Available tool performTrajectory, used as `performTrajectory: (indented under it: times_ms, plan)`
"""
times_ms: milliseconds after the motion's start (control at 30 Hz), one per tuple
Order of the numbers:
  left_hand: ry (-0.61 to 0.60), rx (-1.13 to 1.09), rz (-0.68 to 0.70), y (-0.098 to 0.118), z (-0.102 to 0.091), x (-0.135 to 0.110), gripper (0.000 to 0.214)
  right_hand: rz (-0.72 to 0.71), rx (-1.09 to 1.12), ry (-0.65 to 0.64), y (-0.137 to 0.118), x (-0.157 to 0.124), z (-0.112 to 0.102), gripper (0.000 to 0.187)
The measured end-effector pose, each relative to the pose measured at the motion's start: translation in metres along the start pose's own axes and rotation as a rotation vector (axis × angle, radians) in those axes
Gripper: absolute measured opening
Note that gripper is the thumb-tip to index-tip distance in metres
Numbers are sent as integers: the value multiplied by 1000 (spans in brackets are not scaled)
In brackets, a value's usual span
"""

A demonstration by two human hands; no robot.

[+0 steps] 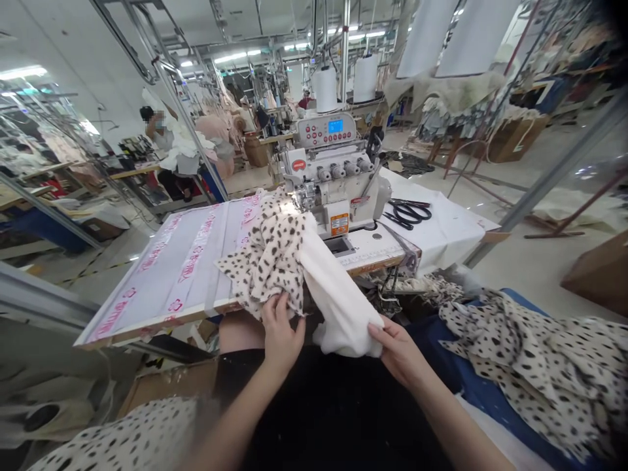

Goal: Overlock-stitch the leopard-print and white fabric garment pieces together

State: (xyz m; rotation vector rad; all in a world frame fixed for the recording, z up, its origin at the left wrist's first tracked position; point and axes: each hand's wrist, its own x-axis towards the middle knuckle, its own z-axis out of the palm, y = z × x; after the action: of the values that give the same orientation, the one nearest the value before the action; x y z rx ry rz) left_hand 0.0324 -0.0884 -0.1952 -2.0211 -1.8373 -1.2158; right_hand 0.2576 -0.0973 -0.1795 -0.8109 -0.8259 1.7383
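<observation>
person's wearing black clothing [338,412] over the lap, basically one big dark patch, any seams too dark to make out. both forearms [444,399] are bare, left hand [282,333] and right hand [397,350] too.

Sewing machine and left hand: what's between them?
Bunched spotted fabric lies between the left hand and the sewing machine in the head view, with white cloth beside it.

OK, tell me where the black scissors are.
In the head view, the black scissors lie on the white cover, just right of the sewing machine.
</observation>
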Motion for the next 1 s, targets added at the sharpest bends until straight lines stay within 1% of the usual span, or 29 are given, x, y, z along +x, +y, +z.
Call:
performTrajectory:
  times_ms: [100,167,233,333,400,467,567,600,700,767,833,867,933,1000]
  plan:
    - [48,66,48,-5,8,5,43,-23,-79,-30,2,-6,1,30]
    - [45,58,81,-12,5,13,38,-39,-131,-59,5,-8,1,27]
    - [26,30,116,-19,-7,21,39,-46,-167,-74,7,-9,2,21]
    - [-9,0,149,-21,-37,29,44,-39,-197,-92,5,-10,8,18]
    - [-37,-3,167,-15,-59,29,42,-33,-217,-118,1,-13,15,19]
    - [-60,-5,178,-4,-77,27,32,-28,-229,-157,-2,-17,26,20]
    - [-90,-6,185,19,-92,24,14,-35,-227,-209,-5,-22,46,19]
    - [-108,1,193,27,-95,23,11,-43,-227,-217,-6,-23,52,20]
    - [-167,24,218,47,-98,23,24,-89,-241,-214,-7,-24,71,20]
    - [-169,13,188,55,-98,23,25,-121,-235,-204,-8,-24,81,19]
    - [-155,-21,116,59,-98,22,13,-119,-192,-200,-9,-25,88,19]
    - [-151,-42,74,59,-98,22,11,-100,-157,-204,-9,-26,90,19]
    - [-162,-85,8,58,-100,22,21,-42,-76,-220,-9,-29,93,21]
    - [-172,-130,-45,57,-103,24,18,8,-20,-238,-8,-33,93,25]
